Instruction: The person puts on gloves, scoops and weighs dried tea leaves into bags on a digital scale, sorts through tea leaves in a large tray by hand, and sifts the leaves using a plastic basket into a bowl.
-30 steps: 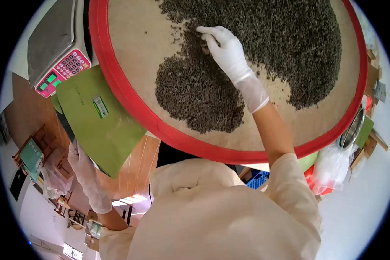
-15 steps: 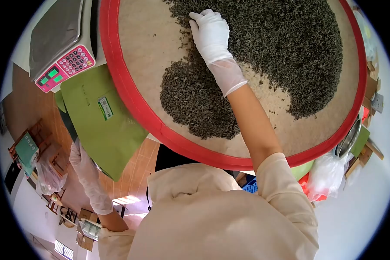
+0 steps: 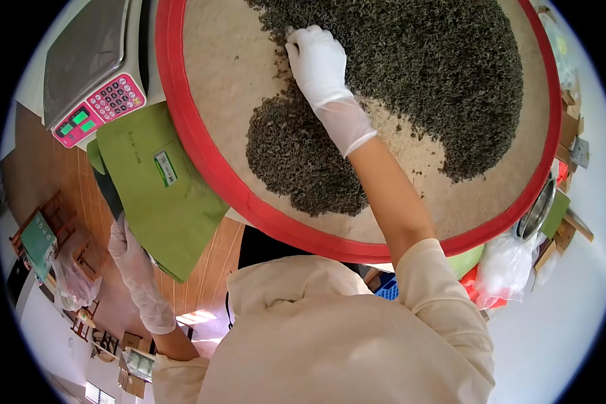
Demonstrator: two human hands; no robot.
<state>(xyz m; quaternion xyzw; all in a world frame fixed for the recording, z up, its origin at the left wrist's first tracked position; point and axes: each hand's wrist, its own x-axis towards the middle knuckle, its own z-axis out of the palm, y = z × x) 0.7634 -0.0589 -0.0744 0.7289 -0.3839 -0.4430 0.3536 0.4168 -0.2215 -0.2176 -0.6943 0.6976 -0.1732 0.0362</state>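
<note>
My left hand [image 3: 124, 249], in a thin translucent glove, is closed on the lower edge of a green bag [image 3: 158, 195] with a small white and green label. The bag hangs beside the round tray, and its edge partly hides my fingers. My right hand [image 3: 318, 66], in a white glove, reaches over a large round tray with a red rim [image 3: 212, 165]. Its fingers curl together at the edge of the dark dried tea leaves [image 3: 438, 74], with some leaves by the fingertips. Nearer me on the tray lies a smaller heap of tea leaves [image 3: 296, 158].
A scale [image 3: 91, 64] with a pink keypad and lit green displays stands left of the tray. At the right are a metal bowl [image 3: 539, 212] and a clear plastic bag [image 3: 508, 269]. Chairs [image 3: 50, 215] stand on the wooden floor at far left.
My right hand has moved slightly toward me and to the left over the leaves, its fingers more curled. My left hand still holds the green bag in about the same place.
</note>
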